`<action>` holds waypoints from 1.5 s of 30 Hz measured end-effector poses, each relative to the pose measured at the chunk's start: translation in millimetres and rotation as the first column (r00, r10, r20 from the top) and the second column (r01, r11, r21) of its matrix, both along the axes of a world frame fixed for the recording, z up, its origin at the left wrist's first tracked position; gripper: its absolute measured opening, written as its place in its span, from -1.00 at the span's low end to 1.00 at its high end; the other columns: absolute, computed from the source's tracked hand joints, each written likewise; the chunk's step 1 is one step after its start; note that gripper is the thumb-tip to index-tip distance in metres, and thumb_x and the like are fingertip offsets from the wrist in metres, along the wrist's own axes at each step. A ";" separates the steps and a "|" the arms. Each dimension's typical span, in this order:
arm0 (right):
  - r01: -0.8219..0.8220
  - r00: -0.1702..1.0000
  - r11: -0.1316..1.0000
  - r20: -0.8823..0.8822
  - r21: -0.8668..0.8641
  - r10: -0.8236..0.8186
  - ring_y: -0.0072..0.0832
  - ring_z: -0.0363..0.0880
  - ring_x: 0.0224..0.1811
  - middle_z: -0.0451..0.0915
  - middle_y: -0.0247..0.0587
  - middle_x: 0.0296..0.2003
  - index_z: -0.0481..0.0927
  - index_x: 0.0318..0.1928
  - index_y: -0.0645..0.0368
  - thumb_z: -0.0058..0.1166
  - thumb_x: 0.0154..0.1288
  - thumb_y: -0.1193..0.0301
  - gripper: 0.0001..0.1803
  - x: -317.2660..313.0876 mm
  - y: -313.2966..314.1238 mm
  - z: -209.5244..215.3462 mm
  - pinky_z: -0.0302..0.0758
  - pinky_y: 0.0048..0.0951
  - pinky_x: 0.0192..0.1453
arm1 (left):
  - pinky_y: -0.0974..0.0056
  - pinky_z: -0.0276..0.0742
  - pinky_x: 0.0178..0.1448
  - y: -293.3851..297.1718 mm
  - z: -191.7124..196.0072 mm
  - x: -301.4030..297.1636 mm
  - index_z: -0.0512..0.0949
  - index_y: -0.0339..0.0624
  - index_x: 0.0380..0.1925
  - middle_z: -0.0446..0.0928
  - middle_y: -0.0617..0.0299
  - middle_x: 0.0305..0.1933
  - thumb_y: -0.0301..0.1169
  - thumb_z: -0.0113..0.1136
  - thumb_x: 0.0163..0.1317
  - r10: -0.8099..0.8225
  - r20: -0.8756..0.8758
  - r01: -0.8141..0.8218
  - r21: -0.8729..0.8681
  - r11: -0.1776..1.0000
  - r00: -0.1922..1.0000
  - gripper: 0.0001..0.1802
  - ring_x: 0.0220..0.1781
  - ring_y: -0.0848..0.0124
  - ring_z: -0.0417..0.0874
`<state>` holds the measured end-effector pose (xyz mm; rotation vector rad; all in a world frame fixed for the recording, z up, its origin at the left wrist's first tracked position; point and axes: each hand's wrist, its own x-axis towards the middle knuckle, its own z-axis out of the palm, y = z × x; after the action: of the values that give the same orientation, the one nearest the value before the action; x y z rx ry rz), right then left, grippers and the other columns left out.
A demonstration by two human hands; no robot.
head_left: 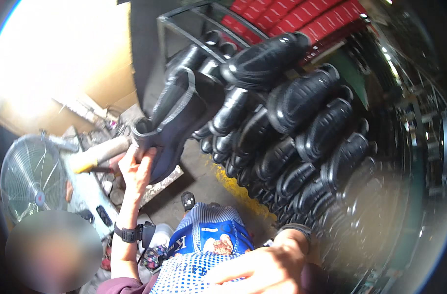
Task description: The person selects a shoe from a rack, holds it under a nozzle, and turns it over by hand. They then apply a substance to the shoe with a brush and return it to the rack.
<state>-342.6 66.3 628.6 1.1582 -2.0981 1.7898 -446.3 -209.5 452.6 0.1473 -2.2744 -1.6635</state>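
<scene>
My left hand is raised at the left of the middle, fingers wrapped round the lower end of a black boot. Pale edging runs along the boot's upper side. Close to the camera at the bottom, my right hand reaches across in front of the blue-and-white checked apron. Its fingers look stretched toward the left, bright and partly cut off by the lower edge; I see nothing in them. Just beyond the held boot, several black shoes sit in stacked rows on a metal rack.
A round caged fan stands at the left, beside a cluttered pale bench. Cardboard leans behind in strong light. Red boxes are at the back. A yellow line marks the floor beside the shoes.
</scene>
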 end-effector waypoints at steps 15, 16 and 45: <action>0.221 0.958 0.975 -0.183 -0.015 -0.220 -0.45 0.53 -0.63 0.59 -0.19 -0.59 0.55 -0.42 0.22 -0.06 0.16 0.52 -0.89 -40.8 26.6 -26.8 0.42 -0.49 -0.52 | -0.03 0.45 0.08 3.7 -6.1 49.5 0.57 -0.32 -0.40 0.59 -0.04 -0.22 -0.41 0.14 -0.19 -0.237 -0.549 -0.240 -0.659 0.713 0.802 -0.72 -0.02 -0.05 0.56; 0.229 0.968 0.973 -0.110 0.040 -0.223 -0.44 0.54 -0.61 0.60 -0.19 -0.56 0.55 -0.41 0.24 -0.06 0.14 0.54 -0.90 -41.3 30.3 -35.6 0.43 -0.49 -0.51 | -0.03 0.45 0.08 5.6 -2.7 47.2 0.57 -0.33 -0.38 0.60 -0.04 -0.23 -0.43 0.14 -0.19 -0.209 -0.556 -0.260 -0.645 0.719 0.804 -0.71 -0.03 -0.05 0.57; 0.498 0.675 0.788 0.409 0.362 -0.614 -0.41 0.63 -0.44 0.63 -0.21 -0.48 0.58 -0.14 0.20 -0.07 0.18 0.62 -0.75 23.8 47.2 -129.8 0.52 -0.49 -0.34 | 0.14 0.53 -0.16 197.5 130.0 -225.9 0.36 -0.23 0.09 0.60 -0.02 -0.32 0.00 0.30 -0.15 -0.479 -0.025 0.330 -0.694 0.640 0.877 -0.19 -0.27 0.12 0.64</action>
<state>-318.8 113.5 498.7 -0.0358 -2.5964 1.6799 -672.2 -12.0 582.5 -0.7341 -2.6991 -0.8173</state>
